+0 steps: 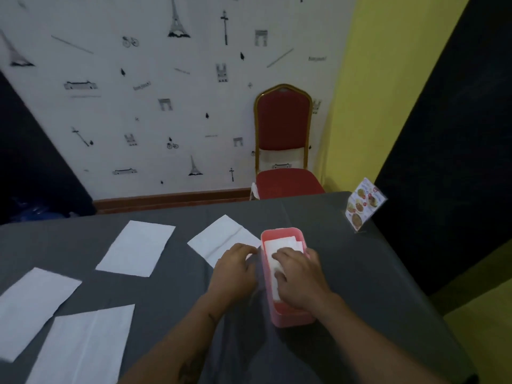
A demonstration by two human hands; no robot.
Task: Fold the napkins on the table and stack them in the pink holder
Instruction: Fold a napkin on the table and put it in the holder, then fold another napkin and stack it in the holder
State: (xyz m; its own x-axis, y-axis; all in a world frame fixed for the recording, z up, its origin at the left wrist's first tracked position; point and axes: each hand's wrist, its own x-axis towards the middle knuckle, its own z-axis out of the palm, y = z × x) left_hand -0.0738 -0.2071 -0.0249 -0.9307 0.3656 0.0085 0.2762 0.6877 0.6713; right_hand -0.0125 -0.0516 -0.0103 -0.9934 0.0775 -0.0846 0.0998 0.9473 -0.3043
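We see a pink holder [288, 318], a narrow rectangular box with rounded corners and an open top, standing on the grey-covered tabletop [374, 286] toward its right side. Inside it lie folded napkins [279, 243], white and stacked with their edges slightly out of line. Our right hand [300, 275] reaches into the holder palm down, fingers spread flat and pressing on the top napkin, so its grip is loose and closes on nothing. Our left hand [235, 268] rests just beside the holder's left wall, fingers curled near the rim; whether it touches the wall or pinches anything we cannot tell. Four unfolded napkins lie flat on the tabletop: one [219, 238] just left of the holder and partly under the left hand, one [135, 248] further left, and two nearer us, [33, 306] and [83, 347], both cut off by the frame edge. The right hand hides most of the holder's inside, so we cannot count the stack. A menu card [363, 203] stands near the far right corner, its print too blurred to read, and a red chair [282, 145] stands behind the tabletop.
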